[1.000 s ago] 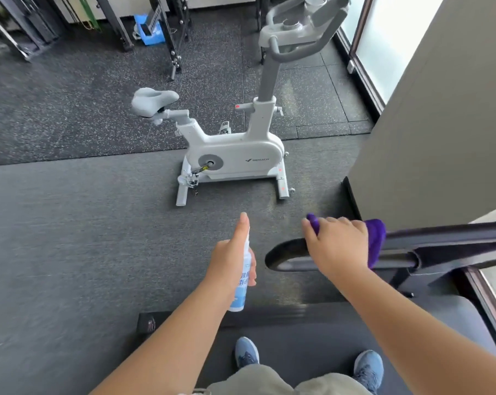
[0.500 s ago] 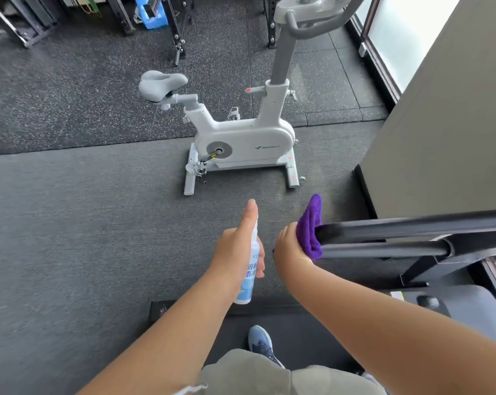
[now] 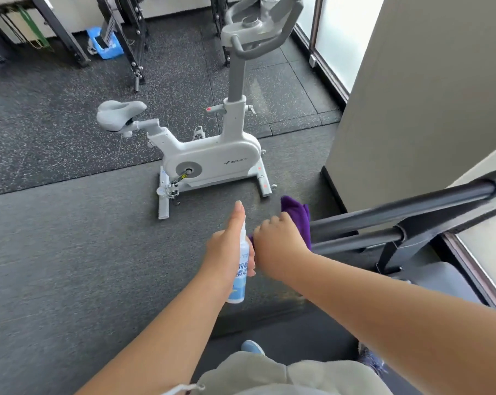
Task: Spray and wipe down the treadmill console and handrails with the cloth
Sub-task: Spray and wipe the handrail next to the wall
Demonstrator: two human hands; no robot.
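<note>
Head view: right hand [image 3: 281, 246] presses the purple cloth [image 3: 298, 218] around the treadmill handrail's [image 3: 397, 215] near-left end; the rail's long axis runs right and far. Left hand [image 3: 227, 252], just left, grips the spray bottle [image 3: 239, 277] upright.

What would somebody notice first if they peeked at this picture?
Probably the white exercise bike standing on the dark floor in the middle. Nearer, the right hand grips a purple cloth at the end of the black handrail, and the left hand holds a spray bottle beside it.
</note>
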